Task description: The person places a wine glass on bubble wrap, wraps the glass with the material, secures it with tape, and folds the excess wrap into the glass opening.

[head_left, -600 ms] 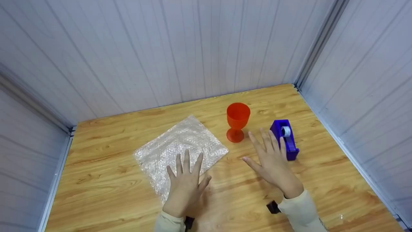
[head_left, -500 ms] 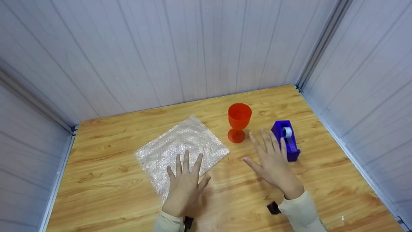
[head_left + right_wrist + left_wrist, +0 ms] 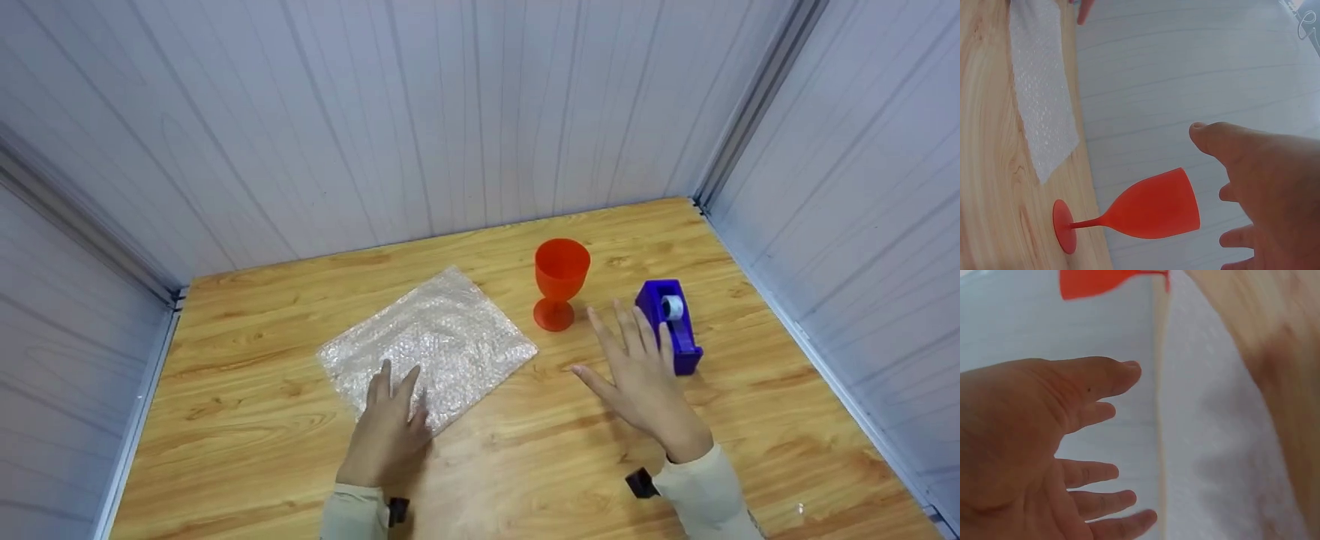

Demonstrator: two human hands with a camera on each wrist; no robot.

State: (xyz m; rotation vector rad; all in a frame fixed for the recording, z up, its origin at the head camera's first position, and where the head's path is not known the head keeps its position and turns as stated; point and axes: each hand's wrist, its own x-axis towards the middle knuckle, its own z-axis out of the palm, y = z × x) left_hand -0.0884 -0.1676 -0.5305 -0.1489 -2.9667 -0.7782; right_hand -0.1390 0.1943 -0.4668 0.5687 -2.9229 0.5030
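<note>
A square sheet of bubble wrap (image 3: 465, 337) lies flat on the wooden table, left of centre. Over its near edge hovers my left hand (image 3: 384, 435), fingers spread and holding nothing; the left wrist view shows the palm (image 3: 1010, 439) apart from the sheet. A red goblet (image 3: 561, 274) stands upright to the right of the sheet. My right hand (image 3: 645, 386) is held in the air with spread fingers, near the goblet and a blue tape dispenser (image 3: 677, 330) that carries a small roll of tape. Its fingertips partly cover the dispenser's left side in the head view.
White panelled walls (image 3: 450, 112) close off the back and both sides of the wooden table (image 3: 247, 405). A small clear scrap (image 3: 800, 508) lies near the front right. Black wrist mounts (image 3: 641, 483) stick out beside the sleeves.
My left hand has moved to the left and its fingers have drawn closer together. The right hand stays nearly in place. The goblet, dispenser and bubble wrap shift only slightly with the view.
</note>
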